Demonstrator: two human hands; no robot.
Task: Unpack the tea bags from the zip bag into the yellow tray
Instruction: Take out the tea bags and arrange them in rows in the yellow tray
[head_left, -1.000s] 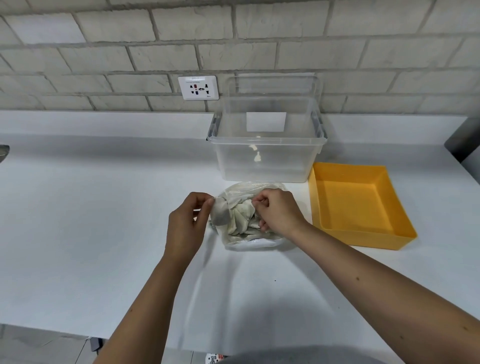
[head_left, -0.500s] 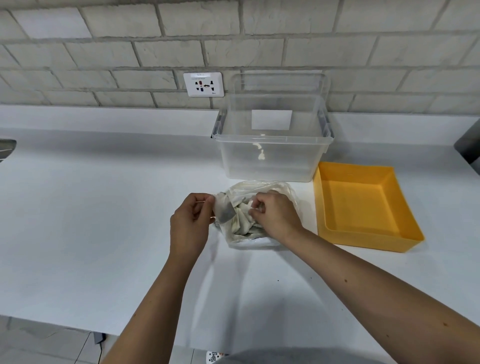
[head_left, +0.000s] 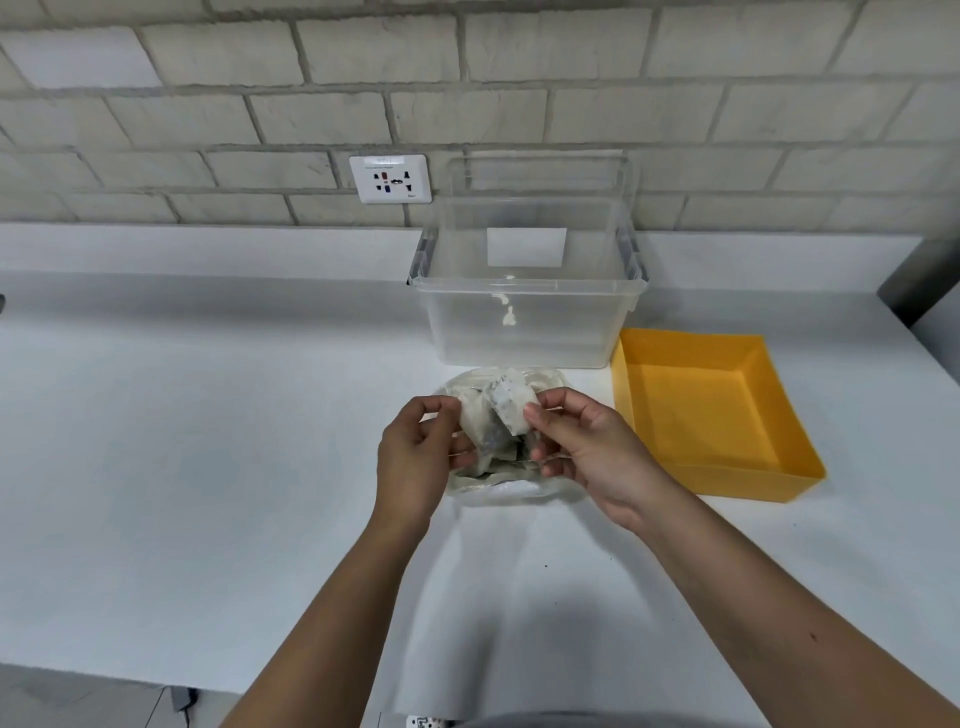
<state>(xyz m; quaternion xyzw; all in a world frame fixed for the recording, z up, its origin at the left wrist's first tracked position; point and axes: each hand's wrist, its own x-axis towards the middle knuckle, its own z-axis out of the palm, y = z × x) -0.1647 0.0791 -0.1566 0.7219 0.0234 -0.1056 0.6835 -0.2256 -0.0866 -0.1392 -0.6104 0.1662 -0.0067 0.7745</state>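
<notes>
— Since a second ago, what has moved?

— Both hands have lifted a little off the zip bag (head_left: 498, 486) and pulled a tea bag (head_left: 506, 410) up out of its mouth; before, they were only pinching at the plastic.

— Start with the big things, then.

— White surface (head_left: 182, 441) along a brick wall. On it, toward the wall, stands a clear tub (head_left: 524, 332). Just right of that sits the yellow tray (head_left: 701, 410), with nothing in it. The zip bag lies in front of the tub, near the tray's left edge, crumpled, with more tea bags (head_left: 496, 462) showing through it.

— And the hands?

— The left hand (head_left: 415, 457) is curled, fingertips pinched on the left edge of the lifted tea bag. The right hand (head_left: 587, 452) is half closed, thumb and forefinger nipping the tea bag's right corner.

— Which way does the tea bag run?

— It hangs over the zip bag, its long side slanting from upper right down to lower left, flat face toward the camera.
</notes>
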